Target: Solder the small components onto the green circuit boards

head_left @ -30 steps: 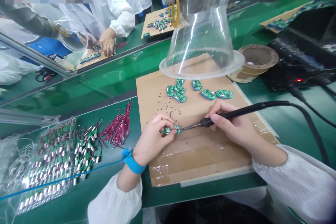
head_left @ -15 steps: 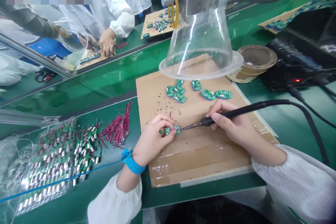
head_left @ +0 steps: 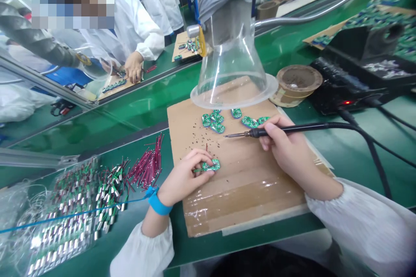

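Note:
On the cardboard sheet (head_left: 256, 194), a small green circuit board (head_left: 215, 164) lies between the thumb and fingers of my left hand (head_left: 185, 176). These fingers are closed about its left end and hide part of it. A blue band circles that wrist. My right hand (head_left: 286, 145) grips a black soldering iron (head_left: 312, 127) like a pen. The iron's bare tip points left, above and beyond the board and apart from it. A short red wire (head_left: 207, 148) shows just past my left fingertips.
Several green boards (head_left: 217, 127) lie farther back, under a clear fume hood (head_left: 232, 71). At left are red wires (head_left: 147, 166) and silver-ended parts (head_left: 110, 194). A round pot (head_left: 297, 80) and the black soldering station (head_left: 344, 95) stand right. Co-workers sit beyond the green divider.
The soldering iron's tip has lifted away from the board, moving back. My left fingers have loosened a little, so more of the board shows. The camera view has shifted slightly.

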Action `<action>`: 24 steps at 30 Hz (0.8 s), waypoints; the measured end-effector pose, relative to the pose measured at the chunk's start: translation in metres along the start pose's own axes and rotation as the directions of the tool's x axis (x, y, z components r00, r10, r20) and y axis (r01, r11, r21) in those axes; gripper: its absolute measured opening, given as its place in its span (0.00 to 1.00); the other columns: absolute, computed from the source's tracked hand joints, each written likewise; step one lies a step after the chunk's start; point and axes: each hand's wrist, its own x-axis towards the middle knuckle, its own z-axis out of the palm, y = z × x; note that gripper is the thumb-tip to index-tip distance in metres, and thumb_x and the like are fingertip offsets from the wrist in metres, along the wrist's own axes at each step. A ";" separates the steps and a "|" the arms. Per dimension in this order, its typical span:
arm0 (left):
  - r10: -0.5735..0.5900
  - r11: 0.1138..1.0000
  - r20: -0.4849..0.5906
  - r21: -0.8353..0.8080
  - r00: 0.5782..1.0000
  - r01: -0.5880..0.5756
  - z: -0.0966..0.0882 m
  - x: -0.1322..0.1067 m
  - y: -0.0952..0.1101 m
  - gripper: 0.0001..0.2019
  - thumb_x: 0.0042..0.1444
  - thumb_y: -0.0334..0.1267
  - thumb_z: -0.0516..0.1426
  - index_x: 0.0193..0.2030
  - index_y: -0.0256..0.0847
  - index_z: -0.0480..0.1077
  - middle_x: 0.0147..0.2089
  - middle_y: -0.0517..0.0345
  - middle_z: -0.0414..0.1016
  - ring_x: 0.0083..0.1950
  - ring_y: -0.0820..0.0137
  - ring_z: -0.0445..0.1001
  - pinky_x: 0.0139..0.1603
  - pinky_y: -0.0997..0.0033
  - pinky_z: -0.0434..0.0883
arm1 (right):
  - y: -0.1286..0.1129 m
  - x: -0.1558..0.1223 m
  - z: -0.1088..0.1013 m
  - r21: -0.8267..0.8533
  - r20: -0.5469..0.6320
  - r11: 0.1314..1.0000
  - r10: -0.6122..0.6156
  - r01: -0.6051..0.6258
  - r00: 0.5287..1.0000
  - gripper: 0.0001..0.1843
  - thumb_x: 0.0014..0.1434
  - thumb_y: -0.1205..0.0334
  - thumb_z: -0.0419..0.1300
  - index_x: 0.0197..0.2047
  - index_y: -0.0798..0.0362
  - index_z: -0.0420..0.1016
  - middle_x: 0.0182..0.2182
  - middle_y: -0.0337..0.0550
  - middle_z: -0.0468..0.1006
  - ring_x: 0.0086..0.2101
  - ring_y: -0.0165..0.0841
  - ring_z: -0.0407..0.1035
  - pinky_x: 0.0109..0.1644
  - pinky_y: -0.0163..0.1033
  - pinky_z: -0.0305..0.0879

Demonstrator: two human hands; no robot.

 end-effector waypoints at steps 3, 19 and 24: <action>-0.002 1.000 0.002 0.010 1.000 0.002 -0.002 0.002 0.000 0.03 0.66 0.34 0.59 0.45 0.43 0.72 0.55 0.54 0.72 0.49 0.67 0.72 0.47 0.65 0.70 | -0.003 0.000 0.001 -0.013 -0.012 1.000 0.006 -0.006 1.000 0.13 0.68 0.52 0.60 0.33 0.48 0.69 0.19 0.33 0.66 0.20 0.30 0.62 0.26 0.38 0.57; -0.053 0.998 0.083 -0.010 0.995 0.054 -0.015 0.002 0.011 0.03 0.67 0.34 0.56 0.40 0.40 0.69 0.52 0.53 0.74 0.52 0.66 0.72 0.51 0.65 0.69 | -0.007 -0.005 0.000 0.063 0.032 0.998 -0.018 0.015 0.999 0.11 0.69 0.54 0.58 0.36 0.49 0.68 0.20 0.32 0.67 0.21 0.29 0.62 0.27 0.37 0.59; -0.122 0.986 0.136 -0.094 0.983 0.135 -0.028 0.001 0.007 0.07 0.67 0.40 0.56 0.40 0.39 0.69 0.53 0.50 0.74 0.51 0.66 0.74 0.50 0.65 0.71 | -0.008 -0.004 -0.002 0.044 0.060 0.999 -0.017 0.014 0.998 0.12 0.70 0.53 0.57 0.36 0.49 0.68 0.20 0.31 0.67 0.21 0.28 0.63 0.28 0.37 0.58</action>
